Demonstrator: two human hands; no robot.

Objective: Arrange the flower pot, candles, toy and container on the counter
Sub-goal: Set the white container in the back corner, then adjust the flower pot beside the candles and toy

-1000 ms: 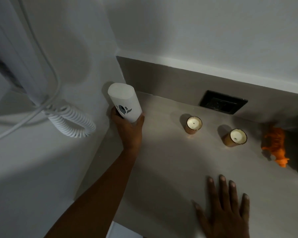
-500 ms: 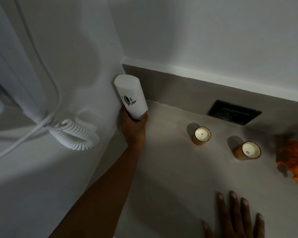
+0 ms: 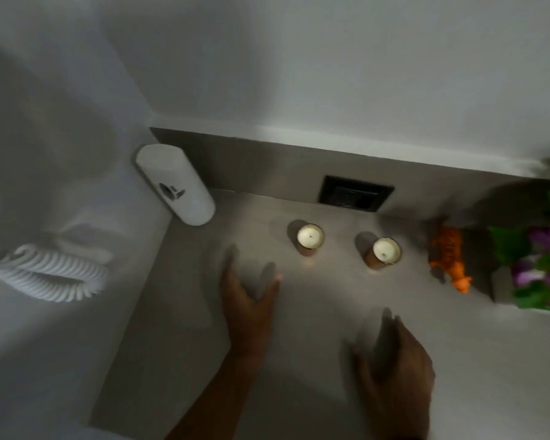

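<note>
Grey stone bench (image 3: 299, 312) carries my white cylindrical container (image 3: 176, 188) in the corner, two brown glass candles (image 3: 310, 239) (image 3: 385, 252), orange toy (image 3: 448, 258), purple flower pot (image 3: 537, 268); left grip (image 3: 251, 300), right grip (image 3: 394, 366) released, empty.

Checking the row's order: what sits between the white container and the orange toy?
In the head view, two candles stand between the container and the toy.

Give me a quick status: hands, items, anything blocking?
Left hand open, empty. Right hand open, empty. Container in corner; candles midcounter. Nothing blocking.
</note>
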